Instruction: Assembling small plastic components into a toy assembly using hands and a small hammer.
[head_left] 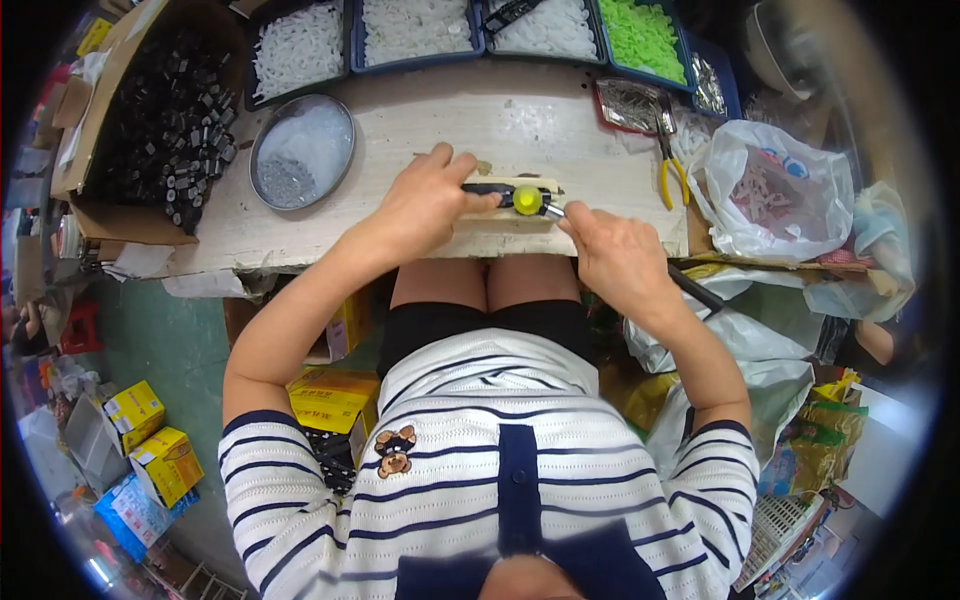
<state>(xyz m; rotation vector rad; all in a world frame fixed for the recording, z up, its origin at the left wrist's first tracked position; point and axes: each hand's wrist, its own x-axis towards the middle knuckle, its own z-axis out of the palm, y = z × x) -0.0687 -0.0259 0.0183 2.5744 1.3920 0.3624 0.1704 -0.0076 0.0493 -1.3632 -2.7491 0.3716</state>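
Note:
My left hand point(425, 203) is at the front of the worktable point(390, 110), its fingers closed on a small black plastic part point(485, 189). That part lies along a pale wooden strip point(540, 184) on the tabletop. In my right hand point(622, 255) is a mallet with a round, translucent yellow head point(528, 200) and a metal shaft. Its black handle point(697, 290) sticks out behind my right hand. The mallet head is over the right end of the black part; whether they touch I cannot tell.
Left, a cardboard box point(100, 120) holds black plastic parts beside a round metal dish point(352, 150). Bins of white pieces point(415, 30) and green pieces point(640, 40) line the back. Yellow-handled pliers point(672, 182) and a plastic bag point(735, 160) of pinkish pieces lie right.

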